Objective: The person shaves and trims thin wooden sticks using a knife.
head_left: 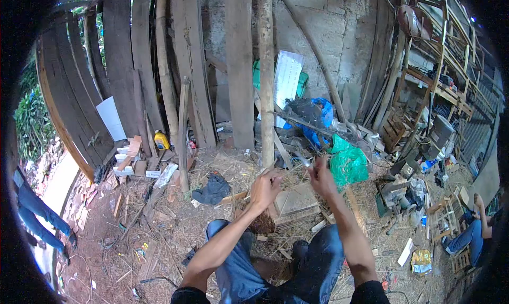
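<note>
My left hand [265, 189] is raised in front of my knees, its fingers curled in; whatever may be in them is hidden. Level with it on the other side, my right hand [322, 178] is closed on a thin pale object [305, 161], smeared by motion and too small to name. The two hands are apart. Below and between them a wooden box-like piece [297, 202] rests on the ground, close to my knees.
Upright planks [241, 65] and a bare pole [266, 92] stand ahead. A green plastic bag [348, 163], a dark cloth [213, 190] and a yellow bottle [161, 140] lie around. One person sits at right [469, 238]; another person's legs [40, 211] show at left.
</note>
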A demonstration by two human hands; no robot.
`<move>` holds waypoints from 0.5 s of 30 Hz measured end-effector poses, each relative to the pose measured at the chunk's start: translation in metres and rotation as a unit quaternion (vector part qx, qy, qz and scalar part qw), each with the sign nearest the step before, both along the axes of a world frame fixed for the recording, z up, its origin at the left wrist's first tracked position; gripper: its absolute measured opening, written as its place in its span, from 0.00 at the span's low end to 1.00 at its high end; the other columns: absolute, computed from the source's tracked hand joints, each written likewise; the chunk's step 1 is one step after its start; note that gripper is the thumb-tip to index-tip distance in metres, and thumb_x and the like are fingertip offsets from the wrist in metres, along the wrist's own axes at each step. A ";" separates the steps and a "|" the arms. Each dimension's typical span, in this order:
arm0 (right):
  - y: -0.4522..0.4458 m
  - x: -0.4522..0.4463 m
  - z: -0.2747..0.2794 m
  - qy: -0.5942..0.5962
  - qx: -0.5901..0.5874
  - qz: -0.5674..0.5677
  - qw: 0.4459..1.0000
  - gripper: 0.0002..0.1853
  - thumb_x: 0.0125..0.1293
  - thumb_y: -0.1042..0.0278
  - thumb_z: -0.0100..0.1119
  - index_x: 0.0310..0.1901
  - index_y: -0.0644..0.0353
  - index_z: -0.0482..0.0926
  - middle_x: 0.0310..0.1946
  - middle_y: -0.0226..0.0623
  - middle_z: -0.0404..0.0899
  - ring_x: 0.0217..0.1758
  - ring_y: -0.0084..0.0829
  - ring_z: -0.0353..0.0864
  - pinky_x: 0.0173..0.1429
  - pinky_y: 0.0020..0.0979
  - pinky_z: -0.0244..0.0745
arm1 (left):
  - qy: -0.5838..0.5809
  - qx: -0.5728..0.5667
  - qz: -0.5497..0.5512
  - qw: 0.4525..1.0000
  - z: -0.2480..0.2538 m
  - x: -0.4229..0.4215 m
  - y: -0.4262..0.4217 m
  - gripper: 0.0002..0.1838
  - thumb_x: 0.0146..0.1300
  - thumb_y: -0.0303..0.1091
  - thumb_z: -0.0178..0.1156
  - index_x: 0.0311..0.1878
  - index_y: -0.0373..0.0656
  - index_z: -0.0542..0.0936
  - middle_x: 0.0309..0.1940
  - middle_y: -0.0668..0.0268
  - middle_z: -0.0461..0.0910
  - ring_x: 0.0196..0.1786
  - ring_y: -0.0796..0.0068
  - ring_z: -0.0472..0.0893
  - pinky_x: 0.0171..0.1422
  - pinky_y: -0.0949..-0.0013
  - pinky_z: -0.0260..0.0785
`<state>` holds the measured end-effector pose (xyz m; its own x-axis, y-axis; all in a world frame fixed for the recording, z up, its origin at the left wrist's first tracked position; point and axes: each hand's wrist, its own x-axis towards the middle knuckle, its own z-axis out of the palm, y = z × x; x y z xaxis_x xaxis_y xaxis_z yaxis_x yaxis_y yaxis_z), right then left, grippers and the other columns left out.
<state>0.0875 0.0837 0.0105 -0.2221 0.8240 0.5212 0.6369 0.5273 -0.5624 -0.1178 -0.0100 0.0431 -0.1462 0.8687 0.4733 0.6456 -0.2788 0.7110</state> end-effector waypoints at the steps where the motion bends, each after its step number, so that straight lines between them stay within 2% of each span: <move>1: -0.012 -0.010 0.003 -0.034 0.098 0.029 0.994 0.16 0.65 0.66 0.53 0.48 0.61 0.58 0.24 0.48 0.75 0.27 0.52 0.76 0.29 0.45 0.67 | -0.002 0.003 -0.004 1.000 -0.001 0.001 0.002 0.06 0.58 0.30 0.58 0.36 0.40 0.81 0.33 0.56 0.80 0.35 0.52 0.80 0.37 0.59 0.70; 2: -0.028 -0.019 0.002 -0.070 0.005 0.024 0.997 0.17 0.65 0.66 0.54 0.47 0.62 0.59 0.23 0.46 0.74 0.26 0.51 0.76 0.29 0.45 0.66 | -0.016 0.010 -0.014 1.000 -0.006 0.003 0.007 0.06 0.58 0.30 0.59 0.37 0.40 0.81 0.33 0.56 0.80 0.35 0.53 0.80 0.37 0.59 0.70; 4: -0.045 -0.033 0.006 0.007 0.041 0.096 0.995 0.16 0.65 0.66 0.53 0.47 0.62 0.59 0.23 0.45 0.73 0.25 0.50 0.75 0.27 0.46 0.64 | -0.030 0.017 -0.032 0.999 -0.008 0.008 0.012 0.06 0.58 0.30 0.59 0.37 0.41 0.81 0.32 0.56 0.81 0.35 0.53 0.80 0.37 0.60 0.70; 6: -0.038 -0.022 0.005 0.004 0.029 0.089 0.996 0.15 0.66 0.66 0.52 0.46 0.62 0.59 0.22 0.45 0.71 0.24 0.48 0.73 0.27 0.44 0.62 | -0.046 0.043 -0.039 0.997 -0.007 0.006 0.010 0.06 0.58 0.31 0.60 0.37 0.41 0.81 0.30 0.55 0.81 0.34 0.53 0.80 0.36 0.59 0.70; 8: -0.021 -0.003 0.001 0.033 -0.001 0.006 0.999 0.17 0.65 0.62 0.52 0.48 0.62 0.60 0.31 0.53 0.76 0.32 0.56 0.76 0.32 0.52 0.66 | -0.018 0.001 -0.030 0.999 -0.003 0.001 0.000 0.07 0.58 0.32 0.60 0.37 0.41 0.81 0.29 0.54 0.80 0.33 0.53 0.80 0.35 0.59 0.70; 9: -0.026 0.008 0.021 0.024 -0.086 -0.024 0.996 0.18 0.65 0.61 0.52 0.48 0.62 0.60 0.31 0.54 0.76 0.33 0.57 0.77 0.32 0.52 0.66 | -0.008 0.004 -0.032 0.999 -0.004 -0.001 -0.005 0.07 0.58 0.32 0.59 0.38 0.41 0.81 0.29 0.54 0.80 0.32 0.52 0.80 0.35 0.59 0.70; 10: -0.026 0.006 0.015 0.024 -0.085 -0.023 0.996 0.18 0.65 0.61 0.52 0.48 0.62 0.60 0.31 0.54 0.76 0.33 0.57 0.77 0.32 0.52 0.66 | -0.001 0.007 -0.033 0.999 -0.005 -0.002 -0.007 0.08 0.58 0.33 0.59 0.38 0.41 0.81 0.29 0.53 0.80 0.32 0.51 0.80 0.35 0.59 0.70; 12: -0.027 0.003 0.002 -0.040 0.094 0.022 0.995 0.18 0.64 0.62 0.52 0.48 0.61 0.60 0.28 0.55 0.77 0.32 0.59 0.76 0.32 0.53 0.66 | -0.009 0.000 -0.034 0.999 -0.003 0.001 -0.007 0.08 0.58 0.33 0.59 0.39 0.42 0.81 0.29 0.53 0.80 0.32 0.52 0.80 0.35 0.59 0.70; 13: -0.051 -0.010 0.015 -0.083 0.031 0.019 0.996 0.17 0.63 0.65 0.52 0.48 0.59 0.59 0.24 0.54 0.76 0.29 0.60 0.75 0.31 0.54 0.65 | -0.015 -0.011 -0.033 0.999 -0.003 0.004 -0.008 0.08 0.59 0.33 0.59 0.39 0.42 0.81 0.29 0.53 0.80 0.32 0.52 0.80 0.35 0.59 0.71; 14: -0.062 -0.015 0.018 -0.064 0.146 0.061 0.985 0.18 0.62 0.66 0.53 0.48 0.58 0.58 0.23 0.52 0.76 0.26 0.61 0.74 0.29 0.55 0.64 | -0.019 -0.012 -0.037 0.999 -0.002 0.005 -0.008 0.08 0.59 0.33 0.59 0.39 0.42 0.81 0.29 0.53 0.80 0.32 0.52 0.80 0.35 0.59 0.71; 15: -0.051 -0.008 0.009 -0.043 0.069 0.031 0.996 0.18 0.63 0.65 0.53 0.48 0.58 0.58 0.23 0.52 0.75 0.27 0.61 0.74 0.31 0.55 0.65 | -0.022 0.005 -0.046 0.999 -0.002 0.004 -0.008 0.07 0.59 0.33 0.59 0.38 0.42 0.81 0.29 0.53 0.80 0.32 0.52 0.80 0.36 0.59 0.70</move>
<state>0.0795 0.0324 0.0192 -0.3198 0.7289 0.6053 0.6435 0.6360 -0.4259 -0.1140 -0.0181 0.0409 -0.0865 0.8747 0.4769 0.5846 -0.3431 0.7352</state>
